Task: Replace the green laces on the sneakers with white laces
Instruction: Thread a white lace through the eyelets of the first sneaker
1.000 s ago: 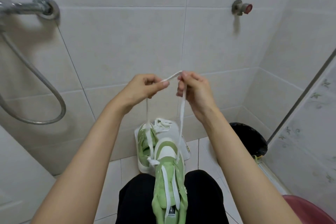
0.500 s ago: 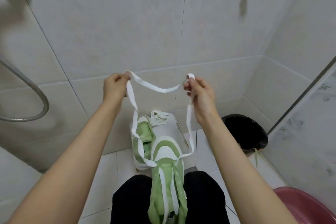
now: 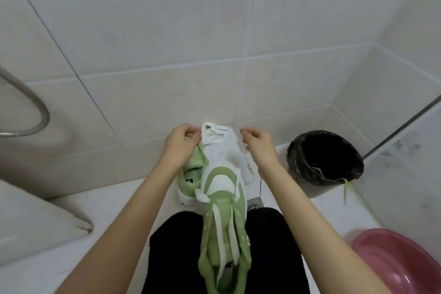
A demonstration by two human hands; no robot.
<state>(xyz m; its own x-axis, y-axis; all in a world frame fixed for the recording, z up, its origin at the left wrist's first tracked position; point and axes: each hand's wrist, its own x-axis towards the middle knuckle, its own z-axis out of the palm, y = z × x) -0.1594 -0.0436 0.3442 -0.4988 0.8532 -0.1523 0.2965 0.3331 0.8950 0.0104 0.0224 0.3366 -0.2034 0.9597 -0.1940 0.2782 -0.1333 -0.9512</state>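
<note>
Head-worn, angled downward (sneaker close).

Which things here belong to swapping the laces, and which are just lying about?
In the job: green-and-white sneaker on the lap, second green sneaker on the floor, white flat lace.
Lying about: black-lined round bin, pink plastic basin, metal shower hose.
</note>
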